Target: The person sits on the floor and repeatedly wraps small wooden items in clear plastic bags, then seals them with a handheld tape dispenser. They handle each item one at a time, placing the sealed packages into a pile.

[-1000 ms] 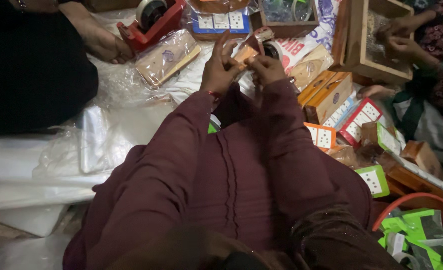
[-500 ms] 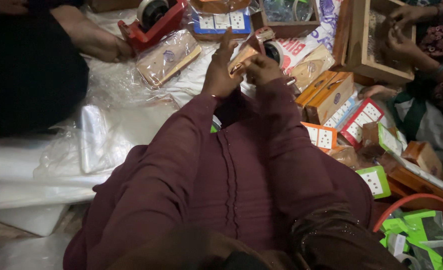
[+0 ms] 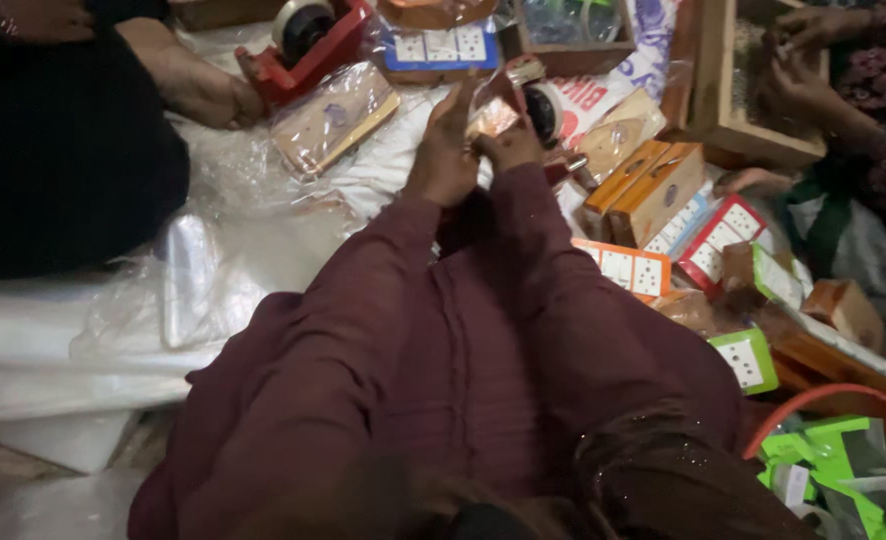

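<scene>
My left hand (image 3: 445, 150) and my right hand (image 3: 510, 146) are raised together in front of me, both in dark red sleeves. Between them they hold a small brown item in a clear plastic wrap (image 3: 491, 116). The left fingers point up along its left side. My right hand grips it from below and from the right. Just behind it lies a roll of tape (image 3: 543, 108).
A red tape dispenser (image 3: 308, 40) and a wrapped wooden board (image 3: 335, 117) lie at the back. Orange boxes (image 3: 653, 190) and small switch-board packs (image 3: 631, 268) are piled at the right. Another person's hand (image 3: 198, 90) rests at the left; someone else's hands (image 3: 803, 70) reach into a wooden tray.
My hands stay close together with the wrapped item, shifting only slightly; the left fingers have straightened upward along the wrap.
</scene>
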The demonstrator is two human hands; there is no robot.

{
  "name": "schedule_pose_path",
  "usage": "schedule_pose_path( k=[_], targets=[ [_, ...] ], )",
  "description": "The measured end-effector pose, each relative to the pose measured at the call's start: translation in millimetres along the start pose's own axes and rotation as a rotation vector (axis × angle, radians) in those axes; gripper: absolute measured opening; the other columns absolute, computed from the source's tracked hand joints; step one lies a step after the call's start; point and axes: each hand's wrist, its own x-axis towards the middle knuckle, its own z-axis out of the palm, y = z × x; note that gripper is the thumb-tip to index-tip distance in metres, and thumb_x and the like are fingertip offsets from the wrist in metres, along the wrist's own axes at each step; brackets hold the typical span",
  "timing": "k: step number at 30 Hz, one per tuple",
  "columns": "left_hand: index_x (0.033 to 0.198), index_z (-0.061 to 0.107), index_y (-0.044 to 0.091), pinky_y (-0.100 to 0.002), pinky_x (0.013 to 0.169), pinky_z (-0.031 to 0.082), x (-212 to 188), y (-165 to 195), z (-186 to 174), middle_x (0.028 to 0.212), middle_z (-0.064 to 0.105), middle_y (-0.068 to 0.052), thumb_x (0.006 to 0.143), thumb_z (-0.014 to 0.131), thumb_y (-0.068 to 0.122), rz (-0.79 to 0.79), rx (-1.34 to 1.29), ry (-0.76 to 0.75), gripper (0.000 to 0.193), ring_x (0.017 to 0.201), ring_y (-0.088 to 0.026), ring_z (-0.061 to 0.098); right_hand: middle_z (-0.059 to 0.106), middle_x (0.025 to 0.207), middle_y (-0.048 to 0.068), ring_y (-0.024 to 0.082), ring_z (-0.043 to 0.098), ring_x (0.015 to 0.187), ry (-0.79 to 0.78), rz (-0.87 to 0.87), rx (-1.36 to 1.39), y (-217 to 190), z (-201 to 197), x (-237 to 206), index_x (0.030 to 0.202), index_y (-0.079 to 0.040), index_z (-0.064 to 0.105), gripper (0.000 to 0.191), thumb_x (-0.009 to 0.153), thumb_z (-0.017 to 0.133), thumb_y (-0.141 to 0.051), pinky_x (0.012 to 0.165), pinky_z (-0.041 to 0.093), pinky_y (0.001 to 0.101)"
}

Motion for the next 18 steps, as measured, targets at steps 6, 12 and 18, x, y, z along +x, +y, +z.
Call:
schedule_pose_path(
  k=[6,12,18],
  targets=[
    [0.165,-0.001,0.03,-0.044,0.102,0.057,7.7,-18.8,-7.8,0.152,0.059,-0.016,0.086,0.072,0.0,-0.016,-0.14,-0.032,0.111,0.13,-0.041,0.063,0.056,0.054,0.003,0.014,0.048,0.043,-0.28,0.436,0.565,-23.8,0.7,-16.3,0.078,-0.009,0.07,0.034,0.094,0.072,-0.038,0.042,0.035,0.0295],
    [0.162,-0.008,0.03,-0.043,0.096,0.06,26.2,-39.9,-16.2,0.144,0.062,-0.021,0.086,0.081,0.007,-0.074,-0.157,-0.073,0.119,0.117,-0.041,0.069,0.061,0.063,0.0,0.01,0.051,0.05,-0.341,0.298,0.674,-11.5,14.7,5.1,0.081,-0.009,0.069,0.032,0.096,0.075,-0.036,0.047,0.038,0.0272],
    [0.164,-0.01,0.029,-0.043,0.088,0.061,32.3,-49.1,-29.0,0.109,0.08,-0.016,0.088,0.081,0.013,-0.296,-0.096,-0.161,0.119,0.098,-0.035,0.078,0.053,0.063,0.005,0.015,0.041,0.054,-0.178,0.194,0.184,9.0,29.5,14.7,0.069,-0.001,0.064,0.048,0.094,0.084,-0.037,0.049,0.032,0.0353]
  ],
)
